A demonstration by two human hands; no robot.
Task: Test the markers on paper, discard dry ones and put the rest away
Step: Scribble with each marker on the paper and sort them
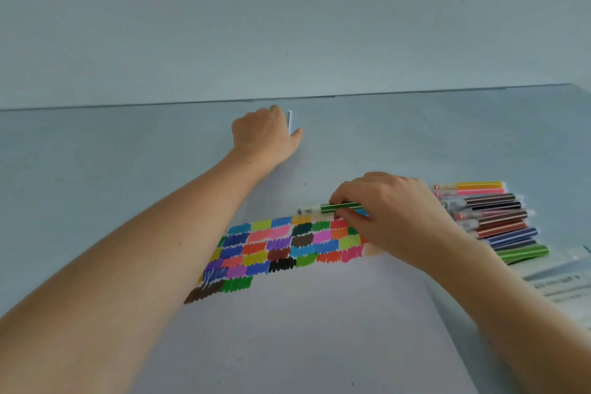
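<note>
The right hand (383,217) pinched a green marker (339,207) over the swatched paper (287,313); at eleven o'clock, the left hand (262,134) gripped a clear cap (289,121) on the bench (96,153).

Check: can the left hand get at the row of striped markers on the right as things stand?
Probably not directly: the left hand is stretched far forward gripping a clear cap, and the right hand, holding a green striped marker, lies before the row of striped markers.

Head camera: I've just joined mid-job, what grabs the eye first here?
The patchwork of coloured test swatches across the white paper stands out. The right hand grips a green striped marker at its far edge, beside a row of markers on the right. Farther back, the left hand holds a small clear object.
</note>
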